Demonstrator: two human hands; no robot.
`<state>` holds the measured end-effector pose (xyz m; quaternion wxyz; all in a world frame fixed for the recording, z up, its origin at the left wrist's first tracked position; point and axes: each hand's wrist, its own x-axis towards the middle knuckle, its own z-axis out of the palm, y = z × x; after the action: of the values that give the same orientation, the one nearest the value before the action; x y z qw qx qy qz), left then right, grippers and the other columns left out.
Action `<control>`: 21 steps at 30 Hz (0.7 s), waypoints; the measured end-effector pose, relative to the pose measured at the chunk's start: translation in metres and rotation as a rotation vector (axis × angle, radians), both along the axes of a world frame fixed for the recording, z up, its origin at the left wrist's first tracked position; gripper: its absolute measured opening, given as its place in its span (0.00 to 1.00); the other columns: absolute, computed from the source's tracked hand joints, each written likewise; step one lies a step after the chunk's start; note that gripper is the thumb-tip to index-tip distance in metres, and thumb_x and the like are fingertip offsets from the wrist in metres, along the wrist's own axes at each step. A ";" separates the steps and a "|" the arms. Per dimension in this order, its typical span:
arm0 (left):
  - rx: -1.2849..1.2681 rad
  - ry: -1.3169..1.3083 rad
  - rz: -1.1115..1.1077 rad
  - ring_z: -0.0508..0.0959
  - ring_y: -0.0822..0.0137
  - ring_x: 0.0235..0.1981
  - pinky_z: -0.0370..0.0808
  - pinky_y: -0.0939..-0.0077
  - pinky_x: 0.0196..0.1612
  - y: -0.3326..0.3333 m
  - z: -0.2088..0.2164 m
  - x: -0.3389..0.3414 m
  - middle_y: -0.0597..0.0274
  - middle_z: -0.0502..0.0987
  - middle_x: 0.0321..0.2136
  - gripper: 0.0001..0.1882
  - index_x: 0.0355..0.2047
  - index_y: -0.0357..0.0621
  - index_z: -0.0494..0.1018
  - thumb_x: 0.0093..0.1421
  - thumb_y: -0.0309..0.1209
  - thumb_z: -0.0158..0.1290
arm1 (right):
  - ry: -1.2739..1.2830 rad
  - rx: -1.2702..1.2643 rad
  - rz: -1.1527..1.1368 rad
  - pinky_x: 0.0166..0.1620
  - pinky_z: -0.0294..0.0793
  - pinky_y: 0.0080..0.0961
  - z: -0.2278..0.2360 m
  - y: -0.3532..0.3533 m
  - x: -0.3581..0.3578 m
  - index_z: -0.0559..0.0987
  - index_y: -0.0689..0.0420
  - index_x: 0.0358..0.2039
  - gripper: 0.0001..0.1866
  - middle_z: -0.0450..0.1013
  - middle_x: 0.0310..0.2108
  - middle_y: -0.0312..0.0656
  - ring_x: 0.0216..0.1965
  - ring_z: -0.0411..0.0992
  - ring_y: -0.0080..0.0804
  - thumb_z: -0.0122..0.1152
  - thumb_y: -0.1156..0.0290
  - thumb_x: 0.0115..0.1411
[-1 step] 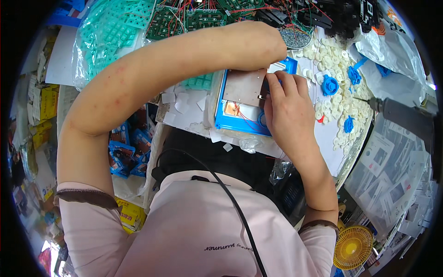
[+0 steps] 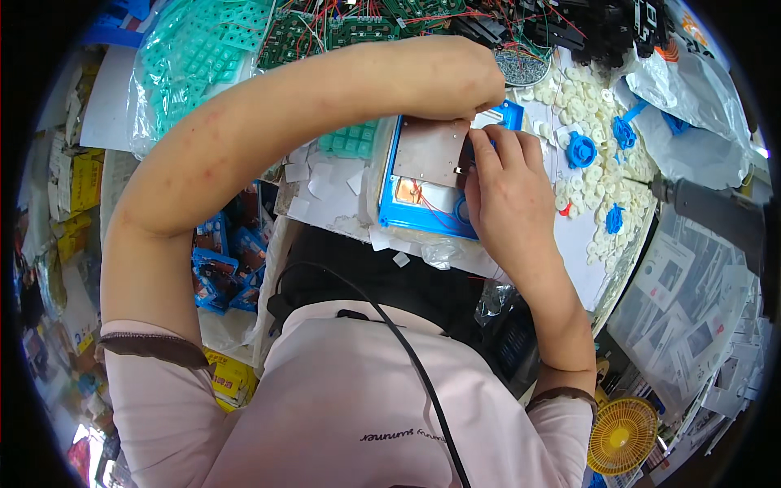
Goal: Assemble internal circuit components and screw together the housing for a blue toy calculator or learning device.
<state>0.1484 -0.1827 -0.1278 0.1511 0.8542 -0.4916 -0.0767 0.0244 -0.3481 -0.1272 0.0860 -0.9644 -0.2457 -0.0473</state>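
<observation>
Where the bench (image 2: 335, 216) ended above the person's lap, an open blue casing (image 2: 431, 223) lay at about one o'clock from the middle of the view. A flat greyish-brown plate (image 2: 429, 154) sat over part of it, and red wires (image 2: 418, 193) showed toward the casing's six o'clock side, near a copper-coloured square (image 2: 405, 192). Judging by that, the plate was laid in and at least some wiring was in place; no cover lay over the casing, so it looked unfinished, and whether the plate was fastened could not be told.

The left arm (image 2: 317, 98) arched over from nine o'clock, its elbow bent wide, with the left hand (image 2: 480, 77) turned down at the casing's twelve o'clock edge. Its fingers were hidden, so their grip could not be told. The right hand (image 2: 514, 183) came up from five o'clock, back upward, its fingers (image 2: 483, 146) bent at the plate's three o'clock edge, beside a small metal clip (image 2: 460, 171); whether they pinched anything was unclear.

From the casing, teal keypads (image 2: 207, 61) lay at ten o'clock, green circuit boards (image 2: 358, 34) at eleven, and white discs (image 2: 598, 102) around two.
</observation>
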 end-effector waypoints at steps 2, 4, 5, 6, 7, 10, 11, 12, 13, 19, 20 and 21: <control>-0.038 0.103 -0.048 0.82 0.49 0.30 0.79 0.59 0.36 0.001 0.009 0.005 0.50 0.80 0.24 0.06 0.28 0.41 0.80 0.53 0.31 0.61 | 0.025 0.045 0.010 0.51 0.75 0.40 0.000 -0.004 -0.001 0.76 0.63 0.51 0.24 0.73 0.50 0.47 0.52 0.69 0.50 0.64 0.79 0.51; -0.003 0.052 -0.064 0.82 0.49 0.30 0.78 0.60 0.35 -0.002 0.010 0.006 0.50 0.81 0.24 0.07 0.27 0.42 0.81 0.53 0.32 0.61 | 0.029 0.064 0.021 0.51 0.75 0.40 0.000 -0.006 -0.001 0.75 0.64 0.51 0.24 0.72 0.51 0.47 0.52 0.69 0.50 0.63 0.79 0.51; 0.011 0.002 -0.073 0.82 0.50 0.30 0.78 0.60 0.35 -0.004 0.007 0.006 0.50 0.81 0.24 0.07 0.27 0.42 0.81 0.53 0.32 0.61 | 0.022 0.061 0.024 0.52 0.74 0.39 0.000 -0.005 -0.002 0.76 0.64 0.51 0.24 0.73 0.50 0.48 0.52 0.69 0.50 0.64 0.78 0.51; 0.024 -0.049 -0.082 0.82 0.50 0.30 0.78 0.60 0.34 -0.006 0.003 0.005 0.50 0.81 0.25 0.07 0.27 0.42 0.81 0.53 0.32 0.61 | 0.014 0.059 0.028 0.53 0.73 0.39 0.000 -0.005 -0.002 0.76 0.65 0.51 0.24 0.73 0.50 0.48 0.51 0.69 0.50 0.64 0.77 0.50; 0.049 -0.074 -0.058 0.82 0.49 0.30 0.78 0.60 0.34 -0.008 -0.001 0.004 0.50 0.81 0.25 0.06 0.28 0.42 0.80 0.53 0.32 0.61 | 0.017 0.038 0.034 0.53 0.73 0.39 0.000 -0.004 -0.003 0.76 0.65 0.51 0.24 0.73 0.50 0.48 0.52 0.69 0.50 0.64 0.77 0.51; -0.011 -0.094 -0.014 0.82 0.50 0.29 0.78 0.60 0.32 -0.010 -0.008 0.002 0.49 0.80 0.25 0.07 0.30 0.41 0.80 0.54 0.31 0.60 | 0.010 -0.038 0.051 0.52 0.73 0.38 0.001 -0.006 -0.006 0.77 0.66 0.51 0.24 0.72 0.51 0.48 0.52 0.69 0.50 0.63 0.77 0.51; -0.122 -0.065 -0.013 0.82 0.53 0.28 0.78 0.62 0.31 -0.003 -0.006 0.002 0.50 0.80 0.25 0.07 0.31 0.41 0.80 0.55 0.31 0.60 | -0.006 -0.076 0.063 0.52 0.73 0.37 0.002 -0.006 -0.007 0.77 0.66 0.51 0.24 0.72 0.52 0.47 0.52 0.69 0.49 0.63 0.77 0.51; -0.234 -0.036 -0.013 0.82 0.55 0.27 0.78 0.63 0.30 0.004 -0.003 0.001 0.51 0.80 0.24 0.07 0.32 0.40 0.79 0.57 0.31 0.59 | -0.023 -0.115 0.072 0.51 0.73 0.37 0.002 -0.007 -0.008 0.77 0.66 0.51 0.24 0.72 0.52 0.46 0.52 0.69 0.48 0.63 0.77 0.51; -0.326 0.067 0.090 0.82 0.56 0.27 0.78 0.64 0.30 0.011 0.000 -0.003 0.51 0.80 0.24 0.08 0.33 0.39 0.80 0.58 0.32 0.59 | -0.010 -0.102 0.075 0.51 0.73 0.36 0.003 -0.008 -0.007 0.78 0.65 0.50 0.23 0.72 0.51 0.46 0.52 0.69 0.48 0.63 0.76 0.51; -0.794 0.681 0.473 0.73 0.79 0.23 0.68 0.86 0.24 0.055 0.003 -0.042 0.65 0.78 0.28 0.20 0.42 0.37 0.77 0.75 0.40 0.42 | 0.020 0.262 0.080 0.46 0.74 0.36 0.013 -0.020 0.022 0.83 0.61 0.40 0.14 0.77 0.41 0.45 0.44 0.73 0.45 0.64 0.72 0.53; -0.888 0.775 0.498 0.73 0.79 0.23 0.68 0.86 0.24 0.054 -0.002 -0.045 0.64 0.78 0.29 0.23 0.43 0.36 0.76 0.75 0.43 0.40 | -0.039 0.358 0.046 0.45 0.74 0.36 0.014 -0.015 0.028 0.84 0.60 0.38 0.12 0.78 0.38 0.45 0.42 0.73 0.45 0.65 0.71 0.53; -0.979 0.871 0.524 0.72 0.79 0.23 0.68 0.86 0.23 0.053 -0.005 -0.050 0.63 0.78 0.29 0.26 0.45 0.35 0.75 0.76 0.46 0.37 | -0.096 0.456 0.011 0.44 0.74 0.36 0.013 -0.010 0.034 0.84 0.60 0.36 0.11 0.78 0.35 0.45 0.41 0.74 0.46 0.65 0.70 0.53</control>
<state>0.0987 -0.1292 -0.1323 0.7144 0.6700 -0.1428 -0.1427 0.0581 -0.3578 -0.1146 0.2902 -0.9153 -0.2377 -0.1468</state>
